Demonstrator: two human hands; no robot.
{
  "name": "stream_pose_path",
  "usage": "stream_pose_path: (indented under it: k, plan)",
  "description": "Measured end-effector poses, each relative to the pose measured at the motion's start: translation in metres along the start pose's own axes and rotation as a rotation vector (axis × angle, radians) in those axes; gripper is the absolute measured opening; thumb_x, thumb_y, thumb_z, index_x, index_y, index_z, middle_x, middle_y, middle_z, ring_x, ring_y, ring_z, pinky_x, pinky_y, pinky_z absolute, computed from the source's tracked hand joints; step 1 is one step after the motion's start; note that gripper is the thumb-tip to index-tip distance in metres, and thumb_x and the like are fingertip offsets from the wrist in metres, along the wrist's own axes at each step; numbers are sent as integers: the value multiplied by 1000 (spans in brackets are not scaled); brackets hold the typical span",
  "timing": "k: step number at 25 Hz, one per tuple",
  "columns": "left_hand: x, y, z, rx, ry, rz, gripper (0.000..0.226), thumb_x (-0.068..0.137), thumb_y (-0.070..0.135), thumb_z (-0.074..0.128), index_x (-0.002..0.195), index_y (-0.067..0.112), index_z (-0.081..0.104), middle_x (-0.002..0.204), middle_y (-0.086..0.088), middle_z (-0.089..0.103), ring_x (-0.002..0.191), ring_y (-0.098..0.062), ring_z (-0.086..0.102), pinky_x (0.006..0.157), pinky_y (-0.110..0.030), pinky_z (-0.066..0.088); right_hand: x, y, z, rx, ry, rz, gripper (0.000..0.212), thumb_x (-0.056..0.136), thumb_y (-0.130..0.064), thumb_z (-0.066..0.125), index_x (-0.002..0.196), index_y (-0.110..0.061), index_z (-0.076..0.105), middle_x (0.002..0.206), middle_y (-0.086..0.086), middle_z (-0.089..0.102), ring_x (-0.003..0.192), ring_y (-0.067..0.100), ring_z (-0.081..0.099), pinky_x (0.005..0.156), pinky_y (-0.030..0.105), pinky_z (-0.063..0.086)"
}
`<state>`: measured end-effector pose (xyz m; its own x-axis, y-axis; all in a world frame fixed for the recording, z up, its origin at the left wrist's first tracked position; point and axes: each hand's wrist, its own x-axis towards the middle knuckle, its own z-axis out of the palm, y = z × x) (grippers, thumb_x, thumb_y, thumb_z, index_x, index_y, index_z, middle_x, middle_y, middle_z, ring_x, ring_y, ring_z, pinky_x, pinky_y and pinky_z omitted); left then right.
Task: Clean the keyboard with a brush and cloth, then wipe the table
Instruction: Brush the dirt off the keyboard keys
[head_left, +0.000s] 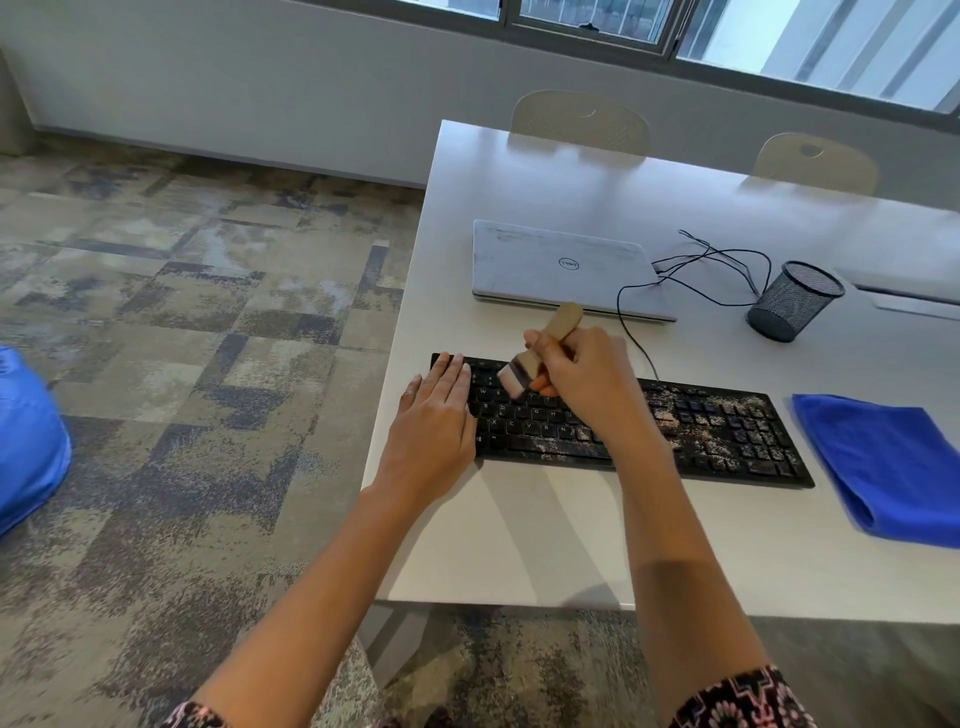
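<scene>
A black keyboard (727, 431) lies across the white table (545, 540), speckled with pale dust that is thickest on its right half. My left hand (434, 415) lies flat with straight fingers on the keyboard's left end. My right hand (582, 384) grips a wooden-handled brush (519, 374), whose bristles touch the upper-left keys. A folded blue cloth (893, 467) lies on the table to the right of the keyboard.
A shut, dusty silver laptop (561, 267) sits behind the keyboard, with black cables (717, 270) running to its right. A black mesh pen cup (795, 301) stands at the right. Two chairs (579, 122) are beyond the far edge. The table's left edge is beside my left hand.
</scene>
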<state>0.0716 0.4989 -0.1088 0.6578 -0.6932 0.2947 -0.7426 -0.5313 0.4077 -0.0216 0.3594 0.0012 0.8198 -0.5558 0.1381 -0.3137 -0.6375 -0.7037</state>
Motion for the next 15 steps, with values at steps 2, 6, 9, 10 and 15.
stream_pose_path:
  k: [2,6,9,10,15]
  plan:
    - [0,0,0,-1,4,0,68,91,34,11,151,7,30,158,-6,27,149,-16,12,121,-36,8,-5,2,6,-31,-24,7,40,102,-36,53,86,-4,70,69,9,72,61,20,72,67,43,62]
    - [1,1,0,-3,-6,1,67,92,32,12,151,7,29,159,-6,26,149,-16,12,120,-36,7,-8,3,-6,-75,-159,48,35,104,-25,50,80,-3,63,63,10,70,49,17,69,49,25,57]
    - [1,0,1,0,12,-1,63,93,29,18,150,6,32,158,-7,28,149,-16,13,119,-36,8,-4,-1,-5,29,-66,10,33,103,-29,53,86,-4,68,71,10,73,56,14,71,56,26,60]
    - [1,-1,1,-2,24,2,65,92,30,16,150,6,33,158,-7,29,149,-16,14,119,-36,9,-4,-2,-1,73,-56,-16,33,101,-32,56,90,-5,70,76,9,74,61,14,73,61,28,61]
    - [0,0,0,-11,17,14,70,90,34,11,149,5,33,158,-7,28,149,-17,13,119,-36,8,-9,-1,2,136,-247,18,32,98,-33,61,96,-3,71,81,13,75,69,20,75,70,36,64]
